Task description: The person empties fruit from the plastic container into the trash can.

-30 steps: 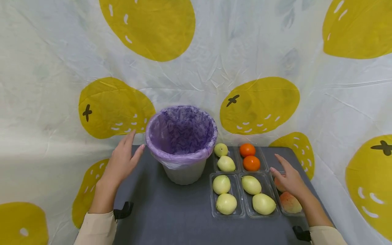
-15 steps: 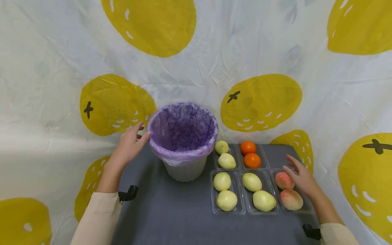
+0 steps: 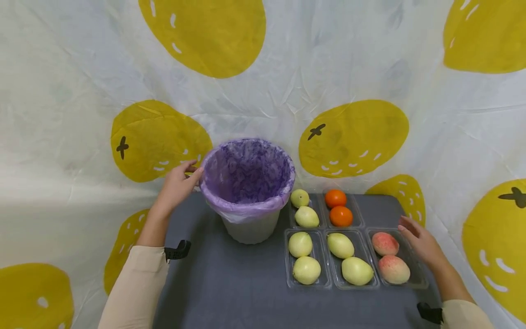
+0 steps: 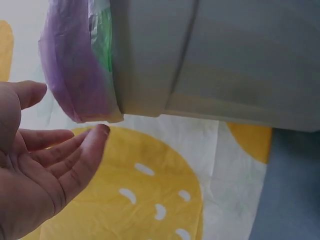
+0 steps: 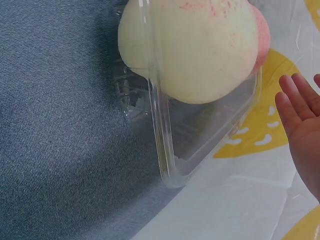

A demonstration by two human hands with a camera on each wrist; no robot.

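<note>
A pale trash bin (image 3: 250, 230) stands upright at the table's middle, lined with a purple plastic bag (image 3: 246, 208) folded over its rim. My left hand (image 3: 177, 187) is at the bin's left rim, thumb and fingers spread and relaxed; in the left wrist view the fingertips (image 4: 100, 135) lie right at the bag's folded edge. Nothing is in that hand. My right hand (image 3: 423, 242) hovers at the right, fingers loosely extended and holding nothing. Just left of it, two pinkish peaches (image 3: 393, 269) sit in a clear plastic tray (image 3: 415, 276), one behind the other.
Left of the peaches, more clear trays hold pale yellow-green fruits (image 3: 356, 271), two per tray. Behind them, another tray holds two orange-red fruits (image 3: 341, 216). The dark grey table (image 3: 230, 292) meets a white curtain (image 3: 263, 91) printed with yellow fruit at its back and sides.
My left hand has moved right to the bin's rim. My right hand has drawn away to the right from over the peaches, which now show fully. Bin and fruit stay put.
</note>
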